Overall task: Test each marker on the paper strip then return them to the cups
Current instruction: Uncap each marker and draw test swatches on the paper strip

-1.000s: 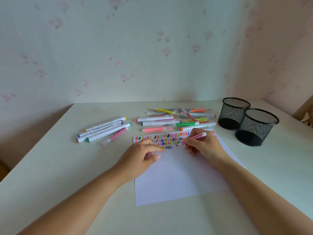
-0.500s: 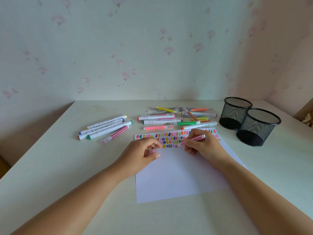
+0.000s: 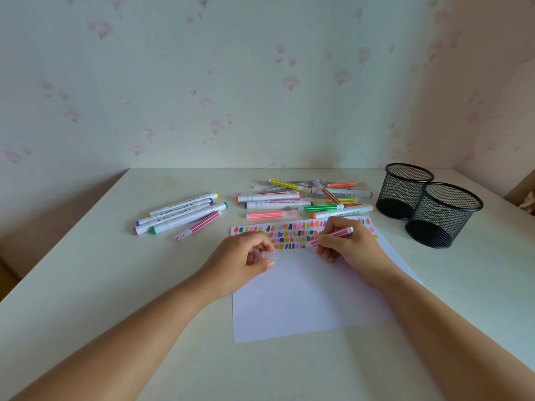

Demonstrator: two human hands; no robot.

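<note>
At 10 o'clock from the paper strip lie four white markers and one pink striped pen. A pile too tangled to count sits at 12 o'clock, and two black mesh cups stand touching at 3 o'clock. The left hand, knuckles up over the white sheet, pinches a clear cap; the right hand grips the pink marker, tip on the strip toward 8 o'clock, tail toward 2 o'clock.

One person, two arms in view. Left hand and right hand: bare, nails cut short, the left thumbnail showing pale just below the pinch. Left forearm and right forearm: bare from the wrist behind each grip back to the lower edge of view.
</note>
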